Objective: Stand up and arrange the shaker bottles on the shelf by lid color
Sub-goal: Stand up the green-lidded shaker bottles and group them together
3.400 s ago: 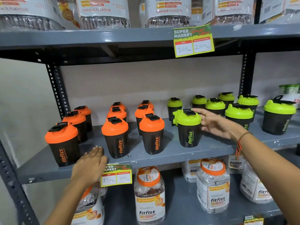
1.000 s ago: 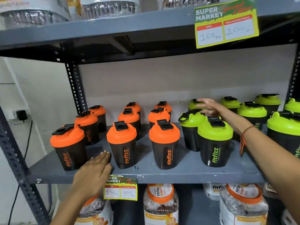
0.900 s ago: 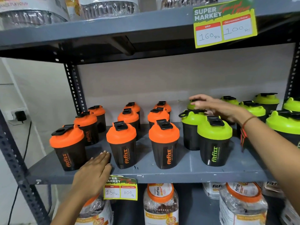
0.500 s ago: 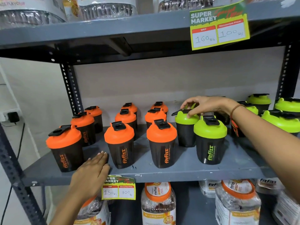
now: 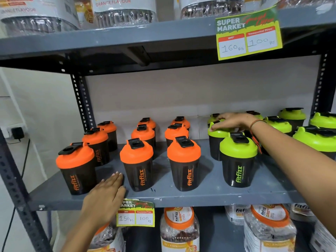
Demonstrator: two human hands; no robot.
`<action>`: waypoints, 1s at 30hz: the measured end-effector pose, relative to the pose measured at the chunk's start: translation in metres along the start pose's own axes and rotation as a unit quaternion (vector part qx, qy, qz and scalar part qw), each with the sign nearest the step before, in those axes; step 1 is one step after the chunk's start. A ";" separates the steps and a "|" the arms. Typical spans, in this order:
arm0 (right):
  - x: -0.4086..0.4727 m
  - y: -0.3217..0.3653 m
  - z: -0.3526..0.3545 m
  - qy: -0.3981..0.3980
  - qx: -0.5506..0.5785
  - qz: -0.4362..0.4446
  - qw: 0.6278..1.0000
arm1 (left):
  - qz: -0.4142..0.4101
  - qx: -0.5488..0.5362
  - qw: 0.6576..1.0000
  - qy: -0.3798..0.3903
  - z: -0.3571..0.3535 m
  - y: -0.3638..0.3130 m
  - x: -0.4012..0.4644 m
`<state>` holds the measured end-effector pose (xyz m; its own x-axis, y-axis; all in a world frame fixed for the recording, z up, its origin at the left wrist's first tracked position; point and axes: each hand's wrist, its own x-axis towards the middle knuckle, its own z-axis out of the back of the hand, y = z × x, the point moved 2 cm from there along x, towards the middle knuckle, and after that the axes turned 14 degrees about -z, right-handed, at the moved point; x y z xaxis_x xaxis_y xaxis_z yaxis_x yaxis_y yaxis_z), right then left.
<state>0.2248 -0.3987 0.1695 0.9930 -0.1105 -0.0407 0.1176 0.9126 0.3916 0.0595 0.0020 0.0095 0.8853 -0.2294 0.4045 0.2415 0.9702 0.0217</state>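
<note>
Dark shaker bottles are stood upright on the grey shelf (image 5: 209, 194): orange-lidded bottles (image 5: 183, 163) are grouped on the left, green-lidded bottles (image 5: 238, 160) on the right. Their contents cannot be told. The left hand (image 5: 106, 197) is laid flat and open on the shelf's front edge, nothing held, between two front orange ones. The right hand (image 5: 234, 121) is spread over the lid of a second-row green bottle (image 5: 215, 142); whether it is gripped cannot be told.

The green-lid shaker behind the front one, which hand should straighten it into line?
Right. The right hand already rests on that green-lid shaker; the left hand lies flat on the shelf by the orange-lid shakers.
</note>
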 end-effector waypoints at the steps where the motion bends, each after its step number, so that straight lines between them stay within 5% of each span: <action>1: 0.003 -0.004 0.000 -0.018 0.001 -0.015 1.000 | 0.003 0.000 1.000 0.001 -0.001 0.001 0.000; 11: 0.003 -0.010 -0.003 -0.052 0.012 -0.032 0.998 | -0.002 -0.005 1.000 -0.007 0.002 -0.002 -0.001; 18: -0.029 -0.022 0.009 -0.067 0.140 -0.002 0.988 | 0.012 -0.014 0.999 -0.029 0.003 -0.005 -0.003; 21: -0.049 -0.029 0.016 -0.104 0.202 0.006 0.974 | 0.062 -0.106 0.982 -0.142 0.008 -0.012 -0.013; 24: -0.068 -0.032 0.024 -0.108 0.235 0.021 0.966 | 0.134 -0.247 0.912 -0.300 0.023 -0.019 -0.027; 30: -0.099 -0.031 0.047 -0.137 0.232 0.032 0.962 | 0.028 -0.311 0.832 -0.460 0.098 -0.047 -0.019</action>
<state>0.1223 -0.4346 0.2041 0.9519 -0.2171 0.2161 -0.0226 0.6538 0.7564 -0.0071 -0.0313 0.0904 0.2932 0.2490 0.9231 0.6213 0.6842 -0.3819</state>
